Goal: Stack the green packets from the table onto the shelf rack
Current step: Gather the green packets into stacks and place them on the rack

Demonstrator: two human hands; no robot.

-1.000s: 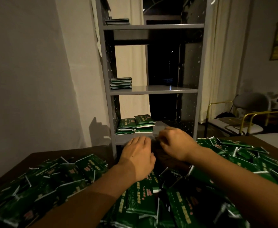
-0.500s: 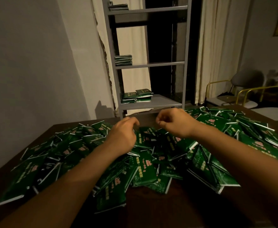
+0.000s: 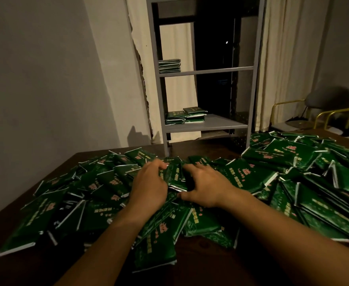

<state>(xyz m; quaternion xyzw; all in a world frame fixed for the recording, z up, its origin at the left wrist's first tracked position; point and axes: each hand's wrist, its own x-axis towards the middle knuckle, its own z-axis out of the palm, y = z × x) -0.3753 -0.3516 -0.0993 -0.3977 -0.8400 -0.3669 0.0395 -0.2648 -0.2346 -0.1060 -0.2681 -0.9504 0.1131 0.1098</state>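
A heap of green packets (image 3: 99,182) covers the dark wooden table (image 3: 202,265). In the middle of the heap my left hand (image 3: 149,188) and my right hand (image 3: 206,186) close from either side on a small bunch of green packets (image 3: 174,176). The left fingers curl over its left edge; the right fingers and thumb wrap its right side. Behind the table stands the grey shelf rack (image 3: 217,125). Two short packet stacks (image 3: 185,117) lie on its lower shelf and one stack (image 3: 169,66) on the shelf above.
A grey wall runs along the left of the table. Cream curtains (image 3: 289,58) hang behind and to the right of the rack. Chairs with yellow metal frames (image 3: 324,108) stand at the far right. More packets pile up at the table's right end (image 3: 293,157).
My view has pulled back from the rack and tilted down to the table. Both hands have dropped from near the lower shelf onto the heap and closed on a bunch of packets.
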